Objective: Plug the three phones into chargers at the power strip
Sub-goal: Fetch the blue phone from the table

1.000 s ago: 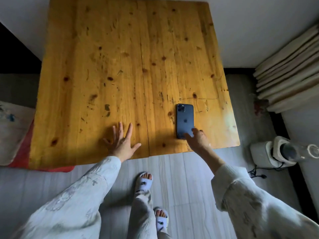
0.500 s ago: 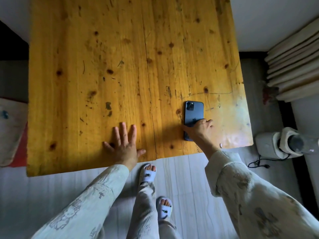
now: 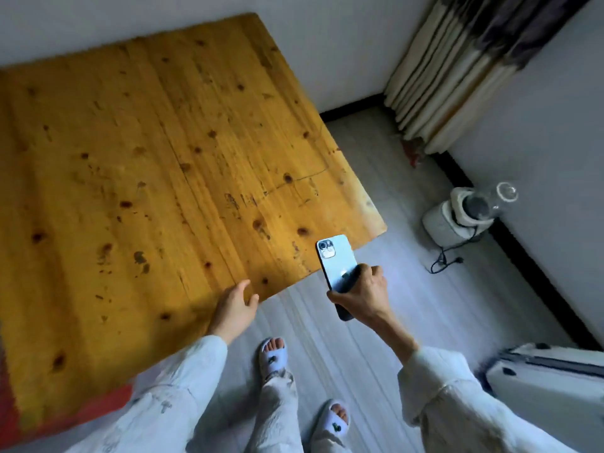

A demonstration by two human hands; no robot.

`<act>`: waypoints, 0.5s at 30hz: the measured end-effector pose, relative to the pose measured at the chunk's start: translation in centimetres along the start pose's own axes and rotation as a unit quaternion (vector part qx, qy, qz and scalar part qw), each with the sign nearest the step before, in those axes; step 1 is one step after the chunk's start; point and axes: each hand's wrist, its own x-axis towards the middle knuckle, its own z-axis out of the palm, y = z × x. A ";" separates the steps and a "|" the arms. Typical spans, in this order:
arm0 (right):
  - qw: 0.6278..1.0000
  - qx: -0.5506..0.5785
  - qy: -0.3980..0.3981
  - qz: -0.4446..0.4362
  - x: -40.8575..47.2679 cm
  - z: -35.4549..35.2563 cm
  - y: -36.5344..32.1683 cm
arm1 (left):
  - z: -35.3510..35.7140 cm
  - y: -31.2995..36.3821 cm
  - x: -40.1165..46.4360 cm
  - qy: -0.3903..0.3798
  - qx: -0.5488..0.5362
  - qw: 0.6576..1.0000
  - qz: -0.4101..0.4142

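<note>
The phone (image 3: 336, 261) sits right of frame centre, back side up with the camera block at its upper end, held clear of the wooden table (image 3: 157, 178) just past the near right corner. The right hand (image 3: 362, 295) grips its lower half, fingers wrapped around it and hiding that end. The left hand (image 3: 237, 305) rests fingers loosely spread on the table's near edge. Bare floor (image 3: 369, 322) lies below. A white appliance (image 3: 457, 212) with a loose cord stands at right, blurred.
</note>
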 end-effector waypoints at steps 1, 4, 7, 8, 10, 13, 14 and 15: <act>1.000 0.013 0.017 -0.001 -1.3 -0.9 1.4 | 1.1 2.1 -1.0 -0.020 -0.034 0.999 0.032; 0.995 0.062 0.076 -0.003 -5.8 -3.9 6.2 | 5.3 7.9 -5.5 -0.104 -0.115 0.982 0.108; 0.985 0.102 0.136 0.002 -11.1 -6.1 11.2 | 10.0 12.8 -11.1 -0.189 -0.170 0.953 0.163; 0.981 0.117 0.155 0.009 -12.9 -6.7 13.0 | 11.6 14.1 -13.1 -0.206 -0.169 0.945 0.189; 0.970 0.148 0.193 0.024 -16.8 -7.6 16.6 | 14.9 16.2 -17.3 -0.224 -0.159 0.935 0.226; 0.950 0.193 0.237 0.063 -23.0 -9.0 23.1 | 20.5 17.8 -23.9 -0.261 -0.139 0.924 0.241; 0.943 0.204 0.248 0.081 -25.3 -9.4 25.6 | 22.6 18.1 -26.3 -0.285 -0.134 0.916 0.247; 0.935 0.220 0.258 0.102 -27.5 -9.7 28.2 | 24.7 18.3 -28.7 -0.309 -0.127 0.908 0.254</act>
